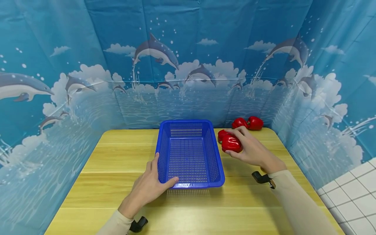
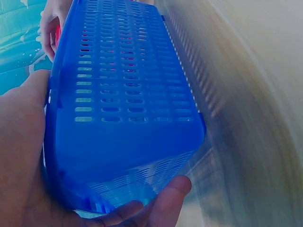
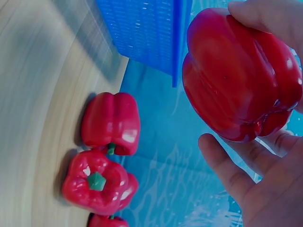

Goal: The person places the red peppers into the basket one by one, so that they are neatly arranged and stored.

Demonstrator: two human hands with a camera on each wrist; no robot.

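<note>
A blue perforated basket [image 1: 188, 186] sits on the table, its near left corner gripped by my left hand [image 1: 149, 186], thumb over the rim. The left wrist view shows the fingers of that hand [image 2: 23, 142] curled around the outside of the basket [image 2: 118, 146]. Right of the basket, my right hand [image 1: 252, 148] holds a red bell pepper [image 1: 231, 143] between thumb and fingers. In the right wrist view this pepper [image 3: 232, 75] is off the tabletop, with my right hand [image 3: 274, 184] around it. Another red pepper [image 1: 221, 134] lies just behind it.
Two more red peppers [image 1: 239, 122] [image 1: 255, 123] lie side by side at the table's back right edge. A blue curtain with dolphins [image 1: 188, 71] hangs behind and beside the wooden table [image 1: 117, 182]. White tiles [image 1: 352, 192] show at the right.
</note>
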